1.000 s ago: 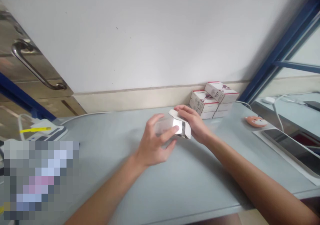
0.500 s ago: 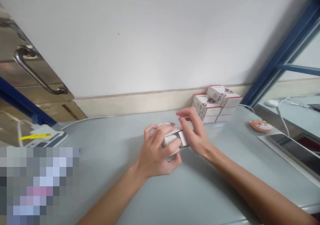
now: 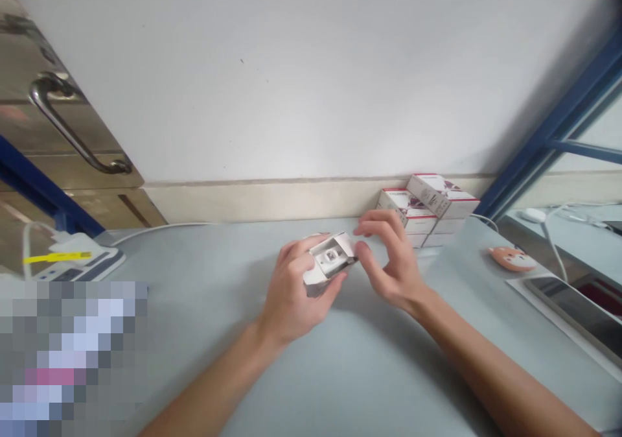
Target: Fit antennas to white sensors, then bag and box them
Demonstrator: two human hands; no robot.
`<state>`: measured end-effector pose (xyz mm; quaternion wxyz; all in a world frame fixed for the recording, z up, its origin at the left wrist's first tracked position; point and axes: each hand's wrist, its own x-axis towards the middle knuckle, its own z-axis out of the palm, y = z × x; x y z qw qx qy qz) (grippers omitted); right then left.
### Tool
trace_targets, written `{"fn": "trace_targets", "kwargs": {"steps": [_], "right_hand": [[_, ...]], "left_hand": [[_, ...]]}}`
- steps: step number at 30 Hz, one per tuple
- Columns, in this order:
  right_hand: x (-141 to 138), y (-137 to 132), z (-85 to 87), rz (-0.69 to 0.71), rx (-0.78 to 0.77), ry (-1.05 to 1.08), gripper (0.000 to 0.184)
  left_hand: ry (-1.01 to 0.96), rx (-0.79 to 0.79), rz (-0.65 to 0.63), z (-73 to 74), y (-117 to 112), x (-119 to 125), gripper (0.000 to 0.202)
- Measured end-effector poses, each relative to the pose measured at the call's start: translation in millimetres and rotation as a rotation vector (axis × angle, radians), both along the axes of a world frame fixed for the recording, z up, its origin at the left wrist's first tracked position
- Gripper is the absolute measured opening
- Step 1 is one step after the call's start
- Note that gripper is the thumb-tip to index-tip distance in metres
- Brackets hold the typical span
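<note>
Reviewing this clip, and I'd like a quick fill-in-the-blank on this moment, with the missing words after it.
The left hand holds the open ____ carton.
Behind the right hand stands a stack of white boxes with ____ trim.
The small animal-faced object to the right of that stack is ____.

Missing words: white; red; orange.

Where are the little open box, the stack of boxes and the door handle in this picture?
little open box [image 3: 332, 255]: head view, on its open end.
stack of boxes [image 3: 440, 197]: head view, on the top box.
door handle [image 3: 63, 128]: head view, on the curved metal bar.
</note>
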<state>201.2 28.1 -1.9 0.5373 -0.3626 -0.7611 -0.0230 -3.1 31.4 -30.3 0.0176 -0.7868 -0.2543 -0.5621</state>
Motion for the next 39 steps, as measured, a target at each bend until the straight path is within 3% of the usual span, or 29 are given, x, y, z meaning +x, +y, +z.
{"fn": "trace_targets", "kwargs": {"steps": [6, 11, 17, 25, 31, 35, 39], "right_hand": [[-5.5, -7.8, 4.2, 0.131, -0.024, 0.001, 0.037], [0.8, 2.9, 0.3, -0.027, 0.014, 0.028, 0.031], [0.3, 3.5, -7.3, 0.002, -0.152, -0.066, 0.027], [-10.8, -8.5, -3.6, -0.146, -0.155, -0.097, 0.018], [-7.7, -7.9, -2.9, -0.041, -0.015, -0.124, 0.014], [-7.9, -9.3, -1.1, 0.055, -0.045, -0.185, 0.018], [-11.6, -10.1, -1.0, 0.049, -0.039, -0.105, 0.014]], "left_hand": [[0.126, 0.166, 0.068, 5.3, -0.9, 1.0, 0.040], [0.142, 0.151, 0.087, 4.5, 5.1, -4.9, 0.040], [0.137, 0.132, 0.082, 5.2, 7.6, -7.4, 0.042], [0.100, 0.108, 0.096, 7.7, 1.3, -2.6, 0.039], [0.111, 0.118, 0.079, 7.6, 0.7, -1.8, 0.037], [0.120, 0.128, 0.085, 7.1, 0.8, -1.9, 0.034], [0.114, 0.101, 0.085, 7.7, 2.2, -2.5, 0.035]]}}
